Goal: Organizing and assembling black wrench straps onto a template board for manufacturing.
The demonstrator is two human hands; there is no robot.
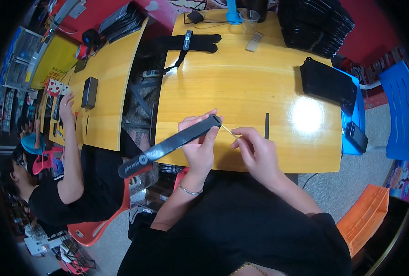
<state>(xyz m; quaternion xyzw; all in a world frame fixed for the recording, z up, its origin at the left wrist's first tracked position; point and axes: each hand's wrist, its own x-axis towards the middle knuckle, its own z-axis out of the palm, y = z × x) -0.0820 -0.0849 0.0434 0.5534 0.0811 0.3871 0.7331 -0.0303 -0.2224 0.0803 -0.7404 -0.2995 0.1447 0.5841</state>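
Black and long, a strap is clasped by the left hand near one end. The right hand pinches a thin yellowish stick there, over the desk.

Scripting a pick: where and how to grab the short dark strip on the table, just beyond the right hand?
Probably pinch the dark strip across its long edges at mid-length, coming from above. It looks narrow and flat on the table, pointing away from the wearer, with both long edges exposed.
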